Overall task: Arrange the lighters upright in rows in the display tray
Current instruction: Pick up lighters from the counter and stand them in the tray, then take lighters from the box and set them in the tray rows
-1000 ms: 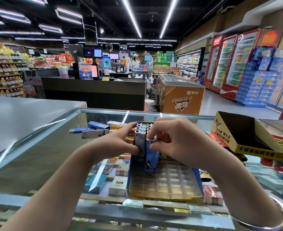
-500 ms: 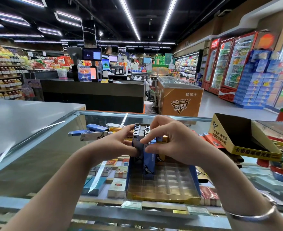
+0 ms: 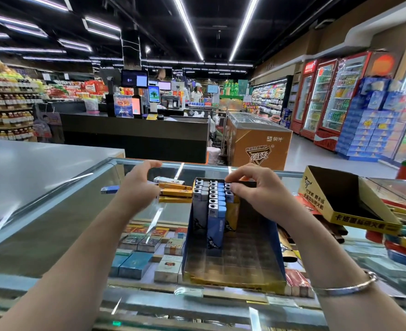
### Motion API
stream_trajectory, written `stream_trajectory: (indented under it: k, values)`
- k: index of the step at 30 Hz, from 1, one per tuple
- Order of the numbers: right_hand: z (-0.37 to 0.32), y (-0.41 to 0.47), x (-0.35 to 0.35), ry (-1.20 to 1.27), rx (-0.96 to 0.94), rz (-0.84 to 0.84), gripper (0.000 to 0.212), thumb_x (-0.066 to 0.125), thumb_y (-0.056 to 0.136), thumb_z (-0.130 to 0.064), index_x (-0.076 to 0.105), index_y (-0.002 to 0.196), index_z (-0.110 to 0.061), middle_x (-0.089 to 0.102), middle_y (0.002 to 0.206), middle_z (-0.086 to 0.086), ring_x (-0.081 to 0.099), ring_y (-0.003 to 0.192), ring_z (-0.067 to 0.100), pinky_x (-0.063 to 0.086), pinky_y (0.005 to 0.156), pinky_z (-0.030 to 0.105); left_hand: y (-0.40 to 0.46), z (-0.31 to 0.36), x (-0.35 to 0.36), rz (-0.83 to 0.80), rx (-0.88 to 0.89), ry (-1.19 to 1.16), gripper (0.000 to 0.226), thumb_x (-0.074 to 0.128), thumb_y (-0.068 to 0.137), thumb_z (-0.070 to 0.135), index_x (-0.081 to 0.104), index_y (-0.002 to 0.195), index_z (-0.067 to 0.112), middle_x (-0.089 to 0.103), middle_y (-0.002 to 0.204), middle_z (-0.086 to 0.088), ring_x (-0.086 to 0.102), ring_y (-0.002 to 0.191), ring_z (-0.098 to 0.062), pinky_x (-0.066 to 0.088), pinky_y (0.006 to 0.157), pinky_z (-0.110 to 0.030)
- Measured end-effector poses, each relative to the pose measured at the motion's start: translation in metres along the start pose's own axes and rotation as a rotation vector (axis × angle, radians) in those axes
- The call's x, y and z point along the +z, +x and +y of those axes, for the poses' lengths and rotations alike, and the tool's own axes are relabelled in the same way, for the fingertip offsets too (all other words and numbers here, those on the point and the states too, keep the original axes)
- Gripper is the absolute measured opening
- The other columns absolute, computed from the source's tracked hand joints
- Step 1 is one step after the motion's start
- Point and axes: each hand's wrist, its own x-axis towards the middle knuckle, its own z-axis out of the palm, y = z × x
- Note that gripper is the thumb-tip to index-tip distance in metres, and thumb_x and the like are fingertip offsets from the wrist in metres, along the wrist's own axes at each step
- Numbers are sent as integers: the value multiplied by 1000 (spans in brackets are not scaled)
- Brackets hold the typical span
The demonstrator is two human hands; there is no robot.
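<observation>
nearest the camera, the display tray (image 3: 233, 271) sits on the glass worktop (image 3: 54, 235), its front cells bare w/ only the clear grid showing. just behind that, under the right hand's grip, the upright lighters (image 3: 212, 201) stand packed in abt three rows at the tray's far end, the rightmost row shorter than the others. the right hand (image 3: 259, 194) curls over the top of that short row, fingertips pinching or pressing a lighter cap (can't tell if it's fully seated). the left hand (image 3: 137, 187) is to the left of the tray, fingers loosely spread and holding nothing, hovering over the loose lighters (image 3: 173, 191) lying flat on the glass, beside the tray's far-left corner. a blue one (image 3: 110, 189) lies further left of that grip. off to the right of the right hand, an empty yellow carton (image 3: 347, 206) leans on other stock.

step in hand, i'd say: seating one lighter while the free hand goes for the next. next move prob needs a clean pinch on one flat lighter, turning it cap-up, then dropping it into the next free cell nearer the front w/o knocking the standing rows.
</observation>
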Motion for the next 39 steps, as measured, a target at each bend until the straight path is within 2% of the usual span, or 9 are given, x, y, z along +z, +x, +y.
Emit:
stream_trajectory:
  k: [2,4,10,15,17,19,27,33,39]
  values:
    - [1,0,0,15,7,7,13,64,85,-14,68,83,-27,59,90,-11,52,85,-2,37,70,5,4,-15,6,-12,-36,281,63,63,77,11,41,135,22,42,138,-6,41,121,-21,38,94,-32]
    - [1,0,1,16,1,4,14,63,86,-16,67,82,-29,58,89,-13,51,86,-6,37,69,6,7,-30,11,-146,-78,498,72,64,79,38,30,141,31,23,152,1,16,139,-23,12,110,-51]
    - [2,0,2,18,-4,-2,17,62,88,-19,63,81,-35,56,91,-17,52,89,0,43,77,20,22,-48,29,-327,86,726,78,35,81,73,17,146,33,13,155,10,-5,143,-13,-17,108,-48]
    - [4,1,2,10,-3,-23,14,61,88,-20,65,84,-33,56,91,-17,52,91,0,43,78,22,29,-40,34,-406,134,699,65,41,83,60,28,141,33,39,143,8,36,128,-15,14,112,-44]
    - [5,2,2,15,-6,-31,15,60,88,-20,65,84,-33,56,91,-17,52,90,-3,43,76,19,30,-31,31,-429,155,651,61,49,78,49,37,135,32,48,124,10,46,103,-11,39,87,-30]
    - [5,2,2,29,-7,-33,16,60,88,-19,65,83,-33,57,92,-16,53,90,0,46,79,23,30,-23,28,-453,186,690,56,54,71,41,44,126,33,49,107,11,45,91,-8,38,70,-23]
    - [6,2,2,15,-8,-20,15,61,88,-19,67,84,-32,58,93,-17,52,89,-4,45,82,24,35,2,51,-567,140,707,34,53,77,47,52,104,26,57,108,3,54,97,-18,49,83,-39]
    - [6,2,1,8,-12,-19,14,61,88,-18,68,84,-30,58,93,-17,52,89,-5,41,78,17,37,4,41,-629,-67,607,35,63,67,25,49,98,17,60,82,-3,58,64,-14,47,49,-23]
    - [6,2,2,18,-1,-26,15,60,88,-19,67,84,-32,58,94,-18,51,90,-7,41,76,17,41,-6,42,-367,-42,557,28,59,75,27,44,98,23,56,78,1,56,69,-14,50,60,-28]
